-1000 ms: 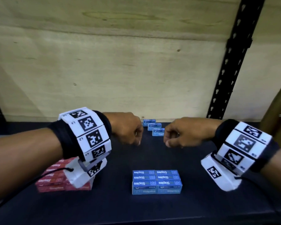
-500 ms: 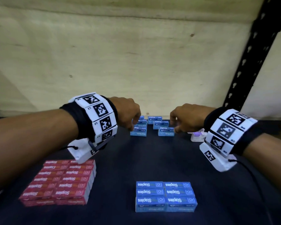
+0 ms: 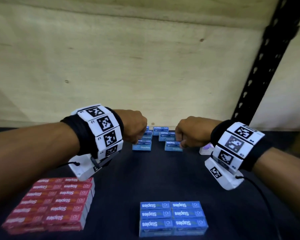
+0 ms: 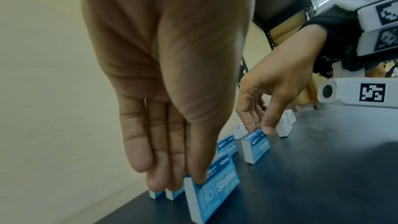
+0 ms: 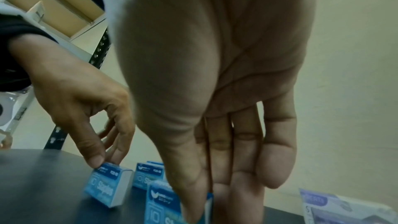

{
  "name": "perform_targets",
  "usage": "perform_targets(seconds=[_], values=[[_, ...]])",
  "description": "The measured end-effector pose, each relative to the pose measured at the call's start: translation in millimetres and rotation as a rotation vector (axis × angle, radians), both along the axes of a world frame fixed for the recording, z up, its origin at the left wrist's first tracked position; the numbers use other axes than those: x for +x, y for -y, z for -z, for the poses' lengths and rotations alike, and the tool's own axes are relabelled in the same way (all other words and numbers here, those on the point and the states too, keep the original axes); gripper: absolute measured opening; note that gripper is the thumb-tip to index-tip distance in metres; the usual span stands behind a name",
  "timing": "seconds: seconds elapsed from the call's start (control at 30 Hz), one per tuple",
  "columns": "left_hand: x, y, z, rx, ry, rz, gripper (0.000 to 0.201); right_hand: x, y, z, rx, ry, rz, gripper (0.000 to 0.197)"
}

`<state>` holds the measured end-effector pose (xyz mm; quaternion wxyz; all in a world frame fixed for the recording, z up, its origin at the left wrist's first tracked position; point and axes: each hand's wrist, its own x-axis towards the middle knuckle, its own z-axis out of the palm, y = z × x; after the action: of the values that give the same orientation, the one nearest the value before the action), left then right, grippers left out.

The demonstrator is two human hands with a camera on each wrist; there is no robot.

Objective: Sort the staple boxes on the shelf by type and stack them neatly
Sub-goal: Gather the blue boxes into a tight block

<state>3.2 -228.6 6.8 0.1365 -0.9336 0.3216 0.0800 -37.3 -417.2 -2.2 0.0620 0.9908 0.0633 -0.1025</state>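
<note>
Several blue staple boxes [image 3: 160,131] stand on edge at the back of the dark shelf [image 3: 154,174]. My left hand [image 3: 139,141] pinches the top of the front-left blue box [image 3: 142,146], thumb in front and fingers behind [image 4: 215,188]. My right hand [image 3: 180,144] pinches the top of the front-right blue box [image 3: 173,146] the same way [image 5: 163,205]. Near the front edge lie a flat stack of blue boxes [image 3: 171,217] and, to its left, a stack of red boxes [image 3: 55,203].
Small white and purple boxes [image 3: 206,148] sit just right of my right hand [image 5: 336,209]. A plywood back wall [image 3: 128,75] closes the shelf behind the boxes. A black perforated upright [image 3: 267,58] stands at the right.
Both hands have reached forward and down to the back row, and each has come to pinch a blue box. The view has shifted toward the back of the shelf.
</note>
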Motion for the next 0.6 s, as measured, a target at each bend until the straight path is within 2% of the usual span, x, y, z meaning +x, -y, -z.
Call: perform_targets(seconds=[0.3, 0.6], values=[[-44.9, -10.4, -6.5, -0.046, -0.122, 0.066, 0.008, -51.0, -2.1, -6.2, 0.075, -0.064, -0.047, 0.008], [-95.5, -17.2, -10.6, -0.008, -0.183, 0.121, 0.015, -98.8, -0.9, -8.2, 0.120, -0.179, -0.035, 0.011]])
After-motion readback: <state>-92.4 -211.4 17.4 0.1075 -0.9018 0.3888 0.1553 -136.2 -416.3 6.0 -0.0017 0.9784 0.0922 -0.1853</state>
